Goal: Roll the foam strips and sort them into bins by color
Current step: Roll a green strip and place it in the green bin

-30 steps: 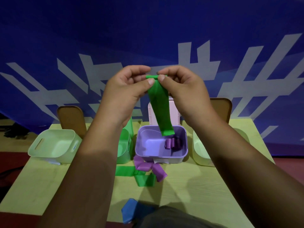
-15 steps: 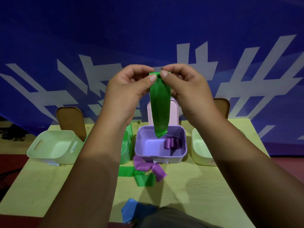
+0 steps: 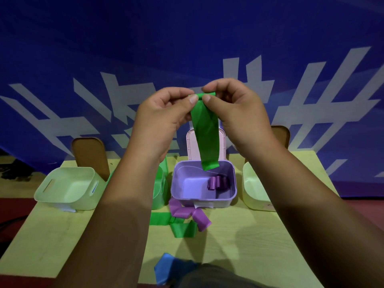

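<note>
A green foam strip (image 3: 205, 134) hangs down in the air above the purple bin (image 3: 182, 196), its top end curled into a small roll. My left hand (image 3: 164, 119) and my right hand (image 3: 234, 113) both pinch that rolled top edge between thumb and fingers. Inside the purple bin lie three purple rolls (image 3: 217, 182). A green bin (image 3: 160, 183) stands just left of it, mostly hidden by my left forearm. On the table in front lie a loose purple strip (image 3: 191, 215) and a loose green strip (image 3: 178, 225), overlapping.
A pale green bin (image 3: 68, 188) stands at the left and a pale yellow bin (image 3: 253, 188) at the right. A pink lid (image 3: 191, 146) leans behind the purple bin; brown lids (image 3: 89, 154) stand behind the others. A blue strip (image 3: 166, 269) lies at the near table edge.
The hanging part of the green strip has become shorter as its top end has been rolled up between my fingers. Both hands stay at about the same height.
</note>
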Demonstrator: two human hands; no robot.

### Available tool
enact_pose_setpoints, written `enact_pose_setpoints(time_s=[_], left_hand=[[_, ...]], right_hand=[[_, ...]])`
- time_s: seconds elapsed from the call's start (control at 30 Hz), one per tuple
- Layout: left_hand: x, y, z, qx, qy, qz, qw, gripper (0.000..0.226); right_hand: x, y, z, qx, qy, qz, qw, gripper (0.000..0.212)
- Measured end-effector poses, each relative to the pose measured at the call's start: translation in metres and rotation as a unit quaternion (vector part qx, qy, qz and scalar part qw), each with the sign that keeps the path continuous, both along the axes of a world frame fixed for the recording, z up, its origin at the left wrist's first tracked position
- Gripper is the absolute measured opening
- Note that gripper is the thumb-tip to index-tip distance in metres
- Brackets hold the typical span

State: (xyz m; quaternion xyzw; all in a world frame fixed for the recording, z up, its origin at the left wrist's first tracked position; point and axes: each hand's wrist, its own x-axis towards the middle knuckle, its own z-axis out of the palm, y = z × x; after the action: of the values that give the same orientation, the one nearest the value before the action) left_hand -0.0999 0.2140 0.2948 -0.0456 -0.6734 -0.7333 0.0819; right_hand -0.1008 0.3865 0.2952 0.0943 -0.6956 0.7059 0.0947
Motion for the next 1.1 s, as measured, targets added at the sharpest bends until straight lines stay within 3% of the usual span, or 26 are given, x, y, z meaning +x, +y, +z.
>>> enact_pose_setpoints(time_s=[0.17, 0.43, 0.73, 0.97, 1.1], left_hand=[[-0.002, 0.0, 0.001, -0.022, 0.016, 0.012, 1.0, 0.017], [-0.003, -0.002, 0.002, -0.042, 0.023, 0.013, 0.999, 0.021], [-0.004, 0.002, -0.001, -0.002, -0.003, -0.004, 1.0, 0.02], [-0.008, 0.004, 0.0, -0.038, 0.017, 0.015, 0.999, 0.018], [-0.008, 0.003, 0.001, -0.047, 0.024, 0.017, 0.998, 0.02]], right_hand=[[0.001, 0.002, 0.0, -0.004, -0.007, 0.015, 1.0, 0.019], [-0.001, 0.003, 0.001, 0.046, 0.012, 0.001, 0.999, 0.011], [-0.004, 0.005, 0.0, 0.022, 0.009, 0.015, 1.0, 0.012], [-0.007, 0.009, 0.0, -0.007, -0.016, 0.029, 0.999, 0.019], [-0.008, 0.012, 0.001, 0.013, -0.009, 0.023, 1.0, 0.013]])
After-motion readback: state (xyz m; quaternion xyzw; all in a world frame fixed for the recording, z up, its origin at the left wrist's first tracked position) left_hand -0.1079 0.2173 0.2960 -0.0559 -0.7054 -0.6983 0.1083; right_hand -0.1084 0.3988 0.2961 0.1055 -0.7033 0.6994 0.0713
